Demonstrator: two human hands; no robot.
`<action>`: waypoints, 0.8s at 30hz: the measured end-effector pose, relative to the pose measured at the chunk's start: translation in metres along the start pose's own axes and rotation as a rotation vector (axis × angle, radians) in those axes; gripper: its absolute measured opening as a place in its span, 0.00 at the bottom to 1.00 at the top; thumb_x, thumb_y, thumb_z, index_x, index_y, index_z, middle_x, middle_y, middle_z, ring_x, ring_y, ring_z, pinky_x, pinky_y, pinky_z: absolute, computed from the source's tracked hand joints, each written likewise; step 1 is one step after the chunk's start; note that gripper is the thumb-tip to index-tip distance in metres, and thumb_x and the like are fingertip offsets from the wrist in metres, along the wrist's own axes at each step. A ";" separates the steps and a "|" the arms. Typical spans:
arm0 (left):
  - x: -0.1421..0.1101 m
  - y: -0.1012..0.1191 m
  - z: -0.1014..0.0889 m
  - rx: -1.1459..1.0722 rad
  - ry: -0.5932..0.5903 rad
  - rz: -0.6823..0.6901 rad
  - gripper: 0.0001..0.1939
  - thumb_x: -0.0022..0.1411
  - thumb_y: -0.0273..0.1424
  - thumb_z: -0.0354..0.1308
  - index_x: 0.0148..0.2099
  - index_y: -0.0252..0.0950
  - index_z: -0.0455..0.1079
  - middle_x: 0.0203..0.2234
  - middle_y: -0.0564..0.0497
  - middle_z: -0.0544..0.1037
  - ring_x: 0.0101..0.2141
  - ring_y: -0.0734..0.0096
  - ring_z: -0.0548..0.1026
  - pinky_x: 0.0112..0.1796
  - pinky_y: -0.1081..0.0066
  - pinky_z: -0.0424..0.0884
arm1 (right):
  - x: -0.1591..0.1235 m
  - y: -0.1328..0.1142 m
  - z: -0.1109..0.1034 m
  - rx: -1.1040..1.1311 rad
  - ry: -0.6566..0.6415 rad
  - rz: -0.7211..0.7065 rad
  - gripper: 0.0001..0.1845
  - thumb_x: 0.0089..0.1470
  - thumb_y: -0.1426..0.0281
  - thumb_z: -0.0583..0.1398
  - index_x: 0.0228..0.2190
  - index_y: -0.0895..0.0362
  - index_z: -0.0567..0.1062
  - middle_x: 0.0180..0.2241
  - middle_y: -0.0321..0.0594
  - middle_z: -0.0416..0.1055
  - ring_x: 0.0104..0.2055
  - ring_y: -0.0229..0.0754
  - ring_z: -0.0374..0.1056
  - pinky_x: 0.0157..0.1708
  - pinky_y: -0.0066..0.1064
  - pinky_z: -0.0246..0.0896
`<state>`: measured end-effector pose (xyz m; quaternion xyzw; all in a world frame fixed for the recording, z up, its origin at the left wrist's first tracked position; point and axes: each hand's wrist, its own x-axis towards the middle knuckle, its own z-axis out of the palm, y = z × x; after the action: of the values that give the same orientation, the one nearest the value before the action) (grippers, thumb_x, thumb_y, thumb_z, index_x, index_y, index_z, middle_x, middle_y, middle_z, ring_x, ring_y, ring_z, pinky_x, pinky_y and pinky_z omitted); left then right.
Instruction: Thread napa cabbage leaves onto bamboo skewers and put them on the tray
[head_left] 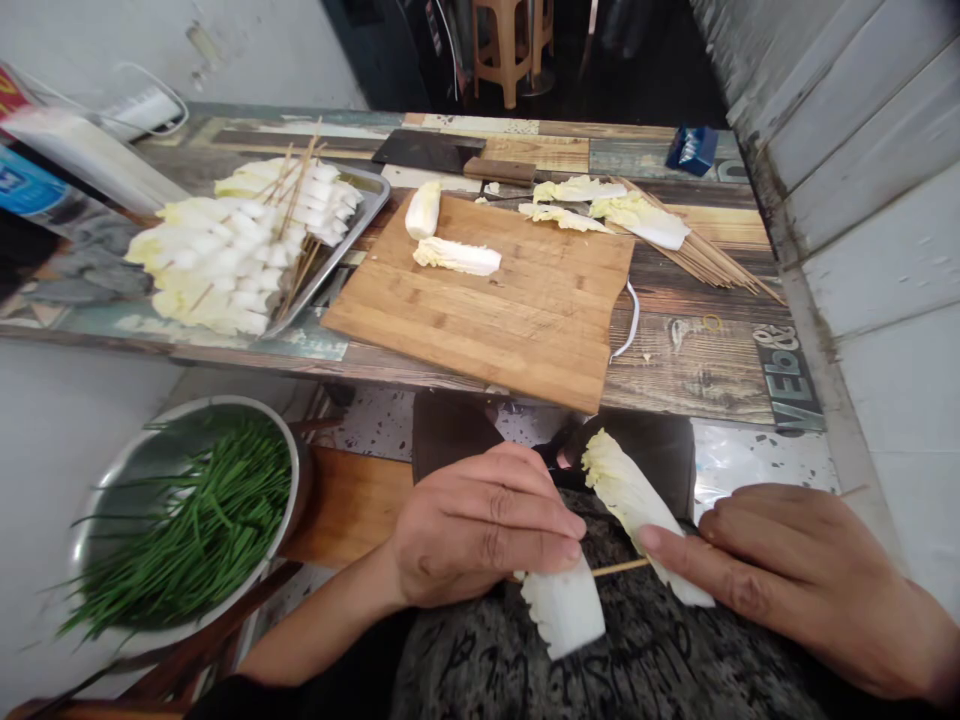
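Observation:
My left hand [487,520] is closed over a white napa cabbage leaf piece [570,615], its fingers pressing down from above. A thin bamboo skewer [621,567] runs between this piece and a second, yellow-tipped cabbage leaf [626,485]. My right hand [802,570] is closed at that second leaf, index finger lying against it and the other fingers curled. Most of the skewer is hidden by the leaves and hands. Both hands are above my lap, below the table's front edge.
On the table, a wooden cutting board [495,310] bears cabbage pieces [457,257]. Skewered cabbage [225,250] fills a metal tray [367,212] at left. Loose skewers [712,262] lie right, a cleaver [431,152] behind. Green chives [202,520] fill a steel bowl [289,440] lower left.

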<state>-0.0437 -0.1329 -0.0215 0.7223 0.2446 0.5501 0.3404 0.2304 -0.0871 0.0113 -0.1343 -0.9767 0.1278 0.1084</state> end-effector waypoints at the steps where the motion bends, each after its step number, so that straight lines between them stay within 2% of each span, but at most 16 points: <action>1: 0.000 0.000 0.000 -0.001 -0.005 -0.001 0.12 0.58 0.20 0.62 0.45 0.32 0.77 0.33 0.40 0.82 0.35 0.64 0.79 0.40 0.63 0.75 | 0.000 -0.001 0.000 -0.011 -0.001 -0.001 0.22 0.65 0.75 0.46 0.58 0.59 0.61 0.25 0.34 0.63 0.25 0.37 0.57 0.25 0.33 0.50; 6: -0.001 -0.001 0.001 0.000 -0.021 -0.018 0.16 0.59 0.21 0.61 0.49 0.38 0.75 0.35 0.43 0.83 0.35 0.64 0.80 0.40 0.62 0.74 | 0.000 -0.004 0.003 0.024 0.007 -0.020 0.23 0.65 0.76 0.45 0.60 0.58 0.60 0.24 0.33 0.63 0.24 0.37 0.59 0.25 0.33 0.52; 9: 0.003 -0.003 0.004 0.015 0.017 -0.053 0.13 0.62 0.26 0.58 0.48 0.40 0.76 0.33 0.43 0.83 0.34 0.64 0.80 0.38 0.62 0.74 | 0.006 -0.003 0.011 0.132 0.038 0.054 0.26 0.64 0.76 0.46 0.62 0.57 0.58 0.24 0.33 0.63 0.23 0.36 0.60 0.24 0.31 0.54; 11: 0.007 -0.004 0.008 0.017 0.070 -0.170 0.11 0.61 0.26 0.59 0.45 0.40 0.78 0.31 0.44 0.83 0.32 0.65 0.80 0.37 0.63 0.74 | 0.017 0.000 0.016 0.285 0.064 0.147 0.25 0.64 0.76 0.48 0.61 0.54 0.60 0.27 0.34 0.69 0.26 0.35 0.65 0.25 0.28 0.57; 14: 0.015 -0.006 0.014 0.024 0.222 -0.422 0.05 0.56 0.26 0.64 0.33 0.39 0.80 0.26 0.47 0.82 0.26 0.68 0.77 0.32 0.67 0.73 | 0.038 0.008 0.020 0.542 0.082 0.297 0.19 0.64 0.72 0.51 0.54 0.49 0.69 0.38 0.36 0.76 0.39 0.36 0.72 0.37 0.25 0.64; 15: 0.016 -0.006 0.015 0.022 0.269 -0.505 0.03 0.54 0.26 0.65 0.30 0.38 0.80 0.24 0.48 0.81 0.26 0.69 0.77 0.31 0.68 0.73 | 0.044 0.011 0.019 0.595 0.096 0.342 0.17 0.64 0.70 0.52 0.52 0.50 0.72 0.39 0.36 0.76 0.41 0.37 0.72 0.39 0.25 0.65; 17: 0.018 -0.008 0.016 -0.008 0.317 -0.653 0.04 0.54 0.28 0.65 0.28 0.38 0.80 0.24 0.49 0.81 0.26 0.69 0.76 0.29 0.71 0.71 | 0.052 0.016 0.017 0.668 0.104 0.433 0.18 0.62 0.68 0.54 0.51 0.53 0.73 0.32 0.36 0.77 0.34 0.37 0.73 0.34 0.25 0.66; 20: 0.015 -0.013 0.017 -0.091 0.345 -0.847 0.07 0.54 0.34 0.65 0.28 0.37 0.80 0.23 0.50 0.81 0.24 0.71 0.74 0.26 0.74 0.68 | 0.053 0.021 0.016 0.707 0.114 0.517 0.18 0.61 0.67 0.54 0.50 0.58 0.74 0.22 0.33 0.72 0.23 0.33 0.66 0.23 0.22 0.61; 24: 0.007 -0.019 0.019 -0.152 0.404 -0.977 0.12 0.53 0.39 0.66 0.31 0.35 0.79 0.23 0.51 0.78 0.23 0.74 0.71 0.26 0.75 0.67 | 0.048 0.024 0.018 0.625 0.162 0.506 0.14 0.62 0.67 0.54 0.37 0.57 0.78 0.25 0.35 0.73 0.26 0.34 0.67 0.29 0.24 0.63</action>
<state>-0.0231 -0.1193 -0.0346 0.3775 0.5725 0.4717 0.5543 0.1862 -0.0544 -0.0037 -0.3405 -0.8152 0.4303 0.1855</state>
